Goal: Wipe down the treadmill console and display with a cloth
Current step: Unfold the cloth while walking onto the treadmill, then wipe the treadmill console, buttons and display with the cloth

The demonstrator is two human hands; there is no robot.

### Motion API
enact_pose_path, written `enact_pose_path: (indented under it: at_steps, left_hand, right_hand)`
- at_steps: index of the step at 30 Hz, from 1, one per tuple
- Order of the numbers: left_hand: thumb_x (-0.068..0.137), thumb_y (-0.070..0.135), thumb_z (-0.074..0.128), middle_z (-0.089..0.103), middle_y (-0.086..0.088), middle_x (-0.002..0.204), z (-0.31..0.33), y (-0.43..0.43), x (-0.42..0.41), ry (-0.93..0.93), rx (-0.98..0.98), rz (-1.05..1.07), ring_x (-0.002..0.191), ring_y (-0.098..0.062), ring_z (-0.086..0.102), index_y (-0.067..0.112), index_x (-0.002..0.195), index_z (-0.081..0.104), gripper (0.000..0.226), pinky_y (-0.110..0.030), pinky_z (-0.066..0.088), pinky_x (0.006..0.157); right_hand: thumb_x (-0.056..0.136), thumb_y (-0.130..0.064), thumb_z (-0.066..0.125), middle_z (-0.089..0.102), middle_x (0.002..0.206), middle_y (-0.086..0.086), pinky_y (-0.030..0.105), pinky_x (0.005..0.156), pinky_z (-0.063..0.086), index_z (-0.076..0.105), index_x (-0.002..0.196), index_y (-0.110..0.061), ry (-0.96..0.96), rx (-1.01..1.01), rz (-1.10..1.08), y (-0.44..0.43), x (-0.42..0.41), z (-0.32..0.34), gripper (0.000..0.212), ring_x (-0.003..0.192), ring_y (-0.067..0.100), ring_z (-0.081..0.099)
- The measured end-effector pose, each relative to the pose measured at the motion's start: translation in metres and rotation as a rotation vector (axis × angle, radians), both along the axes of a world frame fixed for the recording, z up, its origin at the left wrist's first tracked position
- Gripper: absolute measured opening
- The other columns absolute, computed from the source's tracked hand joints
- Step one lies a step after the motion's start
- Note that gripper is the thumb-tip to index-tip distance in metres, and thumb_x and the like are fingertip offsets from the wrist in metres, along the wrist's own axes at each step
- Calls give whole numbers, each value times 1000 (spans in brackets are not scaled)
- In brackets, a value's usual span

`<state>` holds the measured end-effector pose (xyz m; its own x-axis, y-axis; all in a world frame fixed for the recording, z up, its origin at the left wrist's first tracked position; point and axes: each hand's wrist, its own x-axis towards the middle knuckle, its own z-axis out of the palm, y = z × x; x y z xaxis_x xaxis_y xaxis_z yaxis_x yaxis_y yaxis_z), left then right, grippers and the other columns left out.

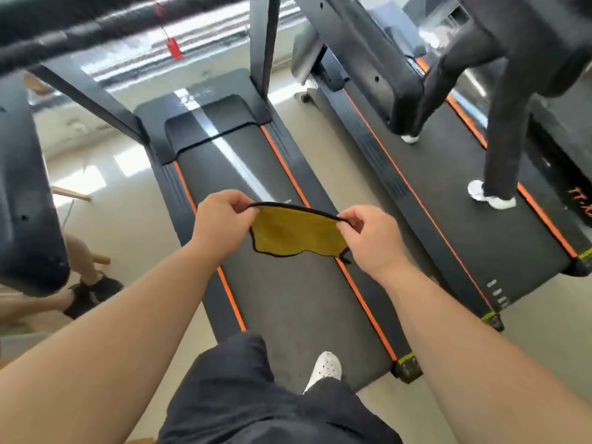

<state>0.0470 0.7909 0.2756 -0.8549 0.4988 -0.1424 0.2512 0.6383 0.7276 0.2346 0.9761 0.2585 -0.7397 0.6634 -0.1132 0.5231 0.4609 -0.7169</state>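
Note:
A yellow cloth (296, 232) with a black hem hangs stretched between my two hands above the treadmill belt (288, 299). My left hand (222, 224) pinches its upper left corner. My right hand (368, 233) pinches its upper right corner. The treadmill's black handrail (96, 24) crosses the top left of the view, blurred, with a red safety clip (174, 48) hanging below it. The console and display are out of view.
A second treadmill (448, 200) runs alongside on the right, and a person in dark trousers and white shoes (491, 193) stands on it. Another machine's dark arm (28, 203) is at the left, with someone's leg and black shoe (93, 290) beside it. Pale floor lies between the machines.

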Motion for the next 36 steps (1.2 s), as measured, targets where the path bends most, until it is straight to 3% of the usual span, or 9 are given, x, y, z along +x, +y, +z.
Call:
enact_pose_path:
  at_steps: [9, 13, 18, 20, 23, 26, 30, 33, 36]
  left_hand:
    - [87, 23, 69, 69, 8, 77, 46, 6, -150, -10, 211, 281, 77, -11, 65, 22, 83, 74, 6, -42, 57, 88]
    - [87, 21, 72, 69, 5, 79, 53, 13, -235, -28, 256, 324, 79, -13, 65, 26, 83, 72, 6, -34, 55, 75]
    - [86, 26, 71, 66, 4, 78, 78, 31, -336, 0, 235, 287, 81, -18, 64, 30, 83, 69, 5, -40, 60, 78]
    - [86, 28, 70, 66, 4, 79, 87, 44, -373, 21, 246, 262, 81, -18, 65, 28, 85, 70, 1, -42, 60, 78]
    - [83, 28, 72, 62, 5, 73, 97, 72, -422, 27, 293, 242, 76, -19, 62, 25, 82, 71, 4, -41, 58, 75]
    - [77, 30, 71, 60, 6, 67, 106, 105, -463, 73, 343, 233, 66, -14, 57, 24, 77, 69, 6, -31, 50, 68]
    - [81, 23, 75, 60, 7, 65, 114, 156, -516, 118, 373, 248, 62, -9, 54, 19, 81, 71, 5, -28, 46, 65]
    - [84, 22, 76, 60, 7, 67, 114, 200, -555, 148, 286, 272, 64, -11, 55, 16, 82, 71, 8, -29, 48, 65]
    - [83, 23, 76, 63, 7, 70, 114, 232, -587, 145, 158, 294, 70, -14, 59, 15, 80, 71, 10, -30, 46, 68]
  right_hand:
    - [97, -22, 66, 69, 91, -8, 39, 82, 55, 71, 95, -30, 71, 45, 230, 40, -203, 56, 9, 87, 16, 65]
    - [96, -19, 67, 67, 86, -11, 35, 78, 52, 68, 90, -33, 64, 49, 250, 53, -299, 74, 15, 86, 16, 63]
    - [94, -13, 69, 58, 81, -19, 27, 74, 41, 64, 86, -35, 106, 93, 257, 75, -395, 107, 24, 83, 12, 56]
    - [95, -18, 70, 54, 82, -10, 27, 71, 38, 67, 88, -34, 126, 140, 241, 90, -429, 115, 18, 79, 12, 52]
    - [96, -24, 67, 58, 78, -9, 33, 73, 45, 75, 96, -28, 137, 243, 175, 116, -478, 123, 9, 75, 10, 52]
    - [98, -24, 63, 59, 66, -12, 31, 70, 45, 75, 99, -23, 215, 289, 93, 142, -525, 138, 12, 70, 9, 56]
    - [101, -22, 61, 68, 83, -12, 32, 78, 53, 74, 106, -20, 352, 297, 41, 186, -591, 150, 14, 80, 13, 66]
    - [100, -23, 58, 74, 94, -9, 38, 84, 56, 73, 109, -23, 400, 244, 33, 227, -646, 144, 17, 90, 15, 69]
    - [101, -21, 57, 73, 104, -8, 32, 87, 52, 71, 113, -22, 387, 221, 91, 258, -693, 138, 19, 96, 14, 66]
